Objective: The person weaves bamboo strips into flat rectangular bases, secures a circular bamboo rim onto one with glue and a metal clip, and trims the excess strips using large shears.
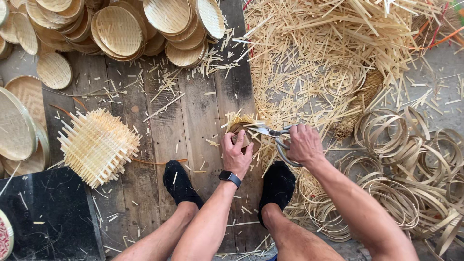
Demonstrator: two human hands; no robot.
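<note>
Dark, weathered floor planks (193, 121), strewn with pale bamboo slivers; a thick heap of offcuts (309, 53) at upper right. Stacked round woven trays (121, 29) along the top and left edges, flat and finely plaited. An untrimmed woven mat (99, 146) with bristling strip ends at left, beside a black slab (48, 212). Coiled thin hoops (401, 159) piled at right. Between two black-socked feet, a small round woven piece (240, 131) on a block, pressed down by the left hand (236, 153), fingers curled over it. Right hand (303, 143) closed around the handles of scissors (273, 131), blades pointing at the piece's fringe. Bare boards only in the middle, hemmed in on all sides.
</note>
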